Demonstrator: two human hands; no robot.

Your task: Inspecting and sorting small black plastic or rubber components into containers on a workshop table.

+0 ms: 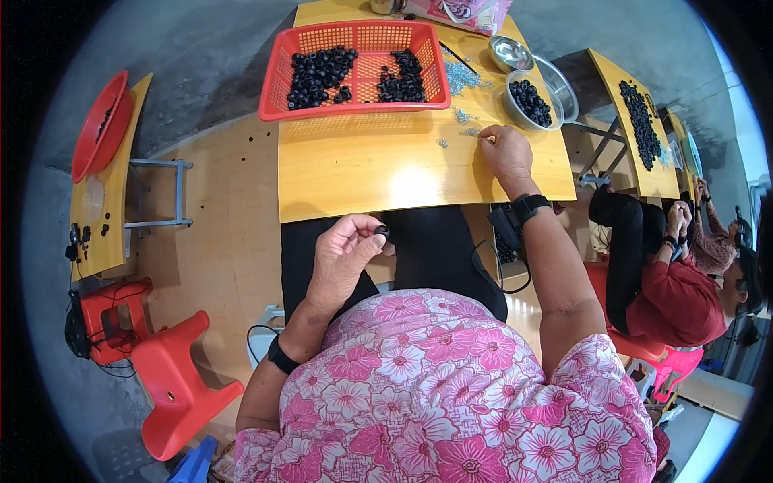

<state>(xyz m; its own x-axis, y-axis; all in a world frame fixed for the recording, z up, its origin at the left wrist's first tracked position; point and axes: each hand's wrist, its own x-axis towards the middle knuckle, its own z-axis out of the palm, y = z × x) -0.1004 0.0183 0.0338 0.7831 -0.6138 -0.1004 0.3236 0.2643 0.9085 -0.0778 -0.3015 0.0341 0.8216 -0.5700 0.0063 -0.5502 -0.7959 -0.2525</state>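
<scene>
My left hand [342,256] is above my lap, just off the table's near edge. Its thumb and fingers pinch a small black ring-like part [382,232]. At the right of the yellow table [346,173], my right hand [507,154] rests with its fingers closed together. Whatever it grips, if anything, is too small to tell. Beside those fingertips lie a few small clear or silvery pieces [465,117], and a larger pile of them [460,78] spreads farther back. A red plastic basket [354,115] stands at the back left, with black parts [322,71] heaped in two groups.
A clear bowl [557,122] of black parts stands beyond my right hand, near metal bowls [510,53]. On the right, a seated person in red [680,298] is near another table with black parts [640,129]. Red stools [181,386] and a side table [105,189] are left.
</scene>
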